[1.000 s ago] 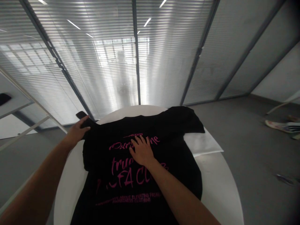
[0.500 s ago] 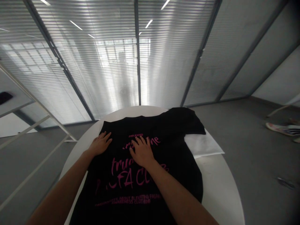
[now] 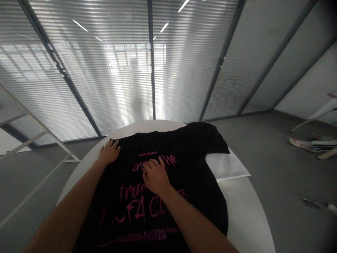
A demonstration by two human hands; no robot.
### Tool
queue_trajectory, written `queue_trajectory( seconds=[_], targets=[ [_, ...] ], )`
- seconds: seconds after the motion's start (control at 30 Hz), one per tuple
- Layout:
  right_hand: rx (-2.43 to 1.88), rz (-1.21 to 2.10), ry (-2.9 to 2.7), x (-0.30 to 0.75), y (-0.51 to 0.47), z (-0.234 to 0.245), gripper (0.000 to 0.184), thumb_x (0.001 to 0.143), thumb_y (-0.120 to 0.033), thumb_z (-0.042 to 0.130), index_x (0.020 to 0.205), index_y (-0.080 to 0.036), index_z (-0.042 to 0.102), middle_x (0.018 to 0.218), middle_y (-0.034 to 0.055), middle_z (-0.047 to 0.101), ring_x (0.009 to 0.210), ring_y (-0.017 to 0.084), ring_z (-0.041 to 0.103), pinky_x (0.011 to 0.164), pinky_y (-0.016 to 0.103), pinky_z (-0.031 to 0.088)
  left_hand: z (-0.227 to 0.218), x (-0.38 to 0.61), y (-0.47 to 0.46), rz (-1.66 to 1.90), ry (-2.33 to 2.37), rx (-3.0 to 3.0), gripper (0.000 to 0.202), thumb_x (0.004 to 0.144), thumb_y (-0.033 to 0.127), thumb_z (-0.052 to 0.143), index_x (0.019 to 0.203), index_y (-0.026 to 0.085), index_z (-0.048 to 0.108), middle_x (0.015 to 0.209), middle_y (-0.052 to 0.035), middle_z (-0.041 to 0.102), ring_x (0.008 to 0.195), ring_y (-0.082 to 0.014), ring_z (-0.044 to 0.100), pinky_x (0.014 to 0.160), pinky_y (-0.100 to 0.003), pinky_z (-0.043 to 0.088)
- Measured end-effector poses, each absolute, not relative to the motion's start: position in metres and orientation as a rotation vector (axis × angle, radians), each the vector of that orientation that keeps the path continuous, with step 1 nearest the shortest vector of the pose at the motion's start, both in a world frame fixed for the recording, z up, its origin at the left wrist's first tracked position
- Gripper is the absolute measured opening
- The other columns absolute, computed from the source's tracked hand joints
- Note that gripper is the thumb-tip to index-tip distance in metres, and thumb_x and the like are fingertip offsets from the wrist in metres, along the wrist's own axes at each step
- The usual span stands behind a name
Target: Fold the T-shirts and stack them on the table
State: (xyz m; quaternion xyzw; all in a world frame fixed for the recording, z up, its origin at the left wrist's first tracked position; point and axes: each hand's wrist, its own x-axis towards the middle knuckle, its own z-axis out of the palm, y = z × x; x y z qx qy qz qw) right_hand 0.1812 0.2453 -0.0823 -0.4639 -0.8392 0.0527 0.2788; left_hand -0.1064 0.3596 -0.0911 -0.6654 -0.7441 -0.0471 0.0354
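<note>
A black T-shirt [image 3: 195, 189] with pink lettering lies spread over a round white table [image 3: 250, 214], its right sleeve stretched out to the side. No sleeve shows on its left side. My left hand [image 3: 109, 153] rests open on the upper left edge of the shirt, fingers over the shoulder corner. On the printed chest lies my right hand [image 3: 156, 175], open with slightly bent fingers, covering some of the letters. Under the right sleeve, a white flat cloth or sheet [image 3: 230, 165] pokes out.
A white metal frame [image 3: 56, 140] stands on the floor at the left. Behind the table is a glass partition with blinds [image 3: 179, 70]. At the right are shoes [image 3: 310, 144] and a small blurred item [image 3: 310, 203] on the grey floor.
My left hand has shifted a little up and left to the shirt's shoulder corner. The right hand's fingers are more bent and slightly lower. The view has turned slightly right.
</note>
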Motion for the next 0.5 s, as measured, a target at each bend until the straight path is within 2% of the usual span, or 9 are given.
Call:
queue_trajectory(
  seconds=[0.13,0.23,0.37,0.5],
  targets=[
    [-1.236,0.154,-2.255,0.182,0.246,-0.082,0.027,0.092,-0.025,0.046,0.113,-0.022,0.064,0.111,0.005,0.069,0.116,0.022,0.05,0.116,0.049,0.013,-0.104,-0.117,0.373,-0.024,-2.372,-2.063,0.065,0.095,0.053,0.018,0.153,0.024,0.025,0.16,-0.0113,0.021,0.146,-0.0317,0.017,0.111,-0.063,0.017],
    [-1.248,0.167,-2.256,0.181,0.248,-0.084,0.027,0.092,-0.025,0.047,0.112,-0.023,0.065,0.111,0.0043,0.069,0.116,0.022,0.05,0.116,0.049,0.014,-0.097,-0.115,0.378,0.005,-2.365,-2.024,0.065,0.094,0.054,0.022,0.151,0.024,0.03,0.158,-0.0126,0.026,0.145,-0.0339,0.021,0.111,-0.065,0.014],
    [-1.308,0.17,-2.224,0.18,0.25,-0.086,0.03,0.093,-0.029,0.047,0.117,-0.022,0.063,0.118,0.0053,0.066,0.118,0.023,0.049,0.113,0.048,0.019,-0.089,-0.087,0.368,-0.113,-2.239,-2.005,0.061,0.094,0.049,0.027,0.147,0.021,0.04,0.153,-0.0164,0.034,0.144,-0.0347,0.024,0.112,-0.059,0.021],
    [-1.315,0.172,-2.238,0.18,0.25,-0.087,0.032,0.093,-0.03,0.046,0.119,-0.022,0.063,0.121,0.0053,0.064,0.121,0.023,0.047,0.113,0.047,0.02,-0.1,-0.054,0.345,-0.139,-2.19,-2.148,0.063,0.093,0.055,0.029,0.15,0.029,0.033,0.155,-0.0135,0.032,0.144,-0.0372,0.023,0.11,-0.06,0.022]
  ],
)
